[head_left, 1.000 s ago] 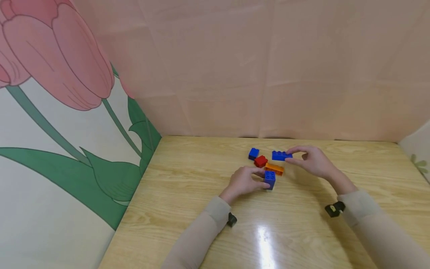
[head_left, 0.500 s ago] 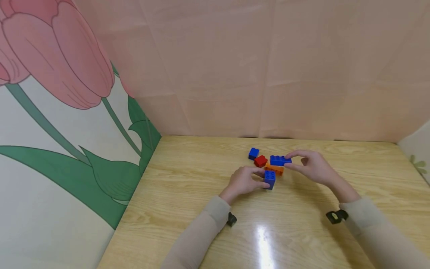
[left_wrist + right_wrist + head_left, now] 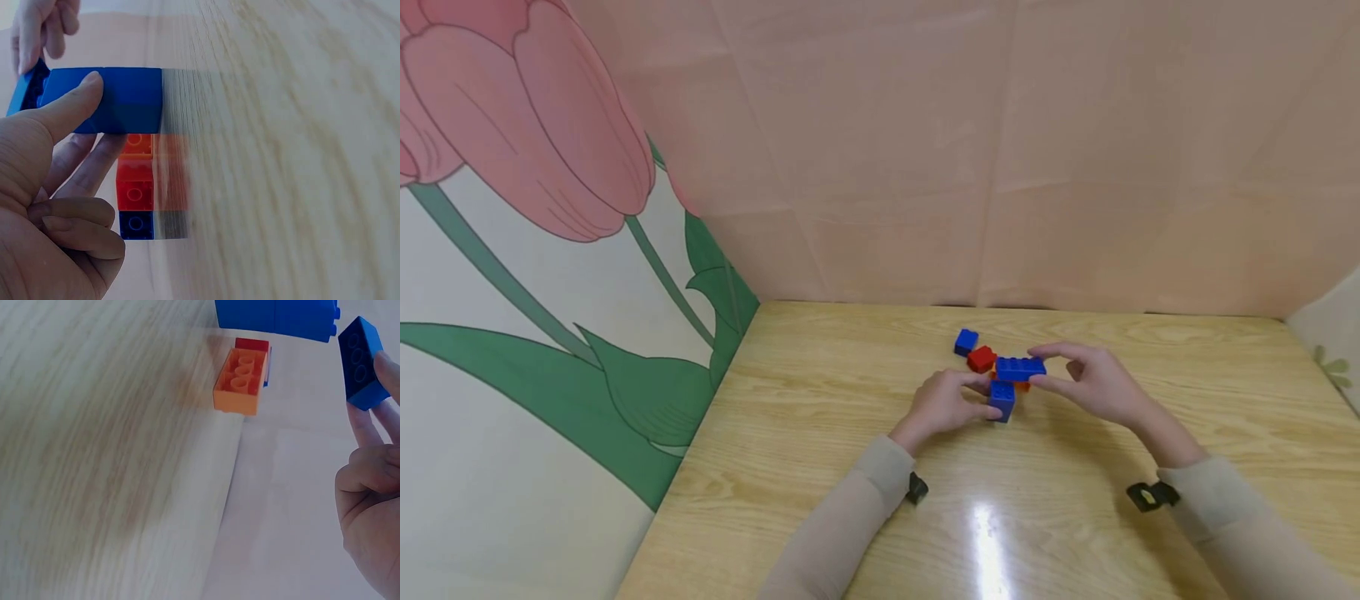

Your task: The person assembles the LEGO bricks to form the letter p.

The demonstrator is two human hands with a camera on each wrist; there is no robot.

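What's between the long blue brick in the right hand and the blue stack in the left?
Nothing visible: the right wrist view shows an open gap between the long blue brick and the top of the blue stack. The orange brick sits lower, on the table, out of that gap.

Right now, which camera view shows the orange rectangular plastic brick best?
The right wrist view: the orange brick appears unblocked, its hollow side with round tubes visible. In the head view, the long blue plastic brick in the right hand hides most of it; the left wrist view shows only a small part.
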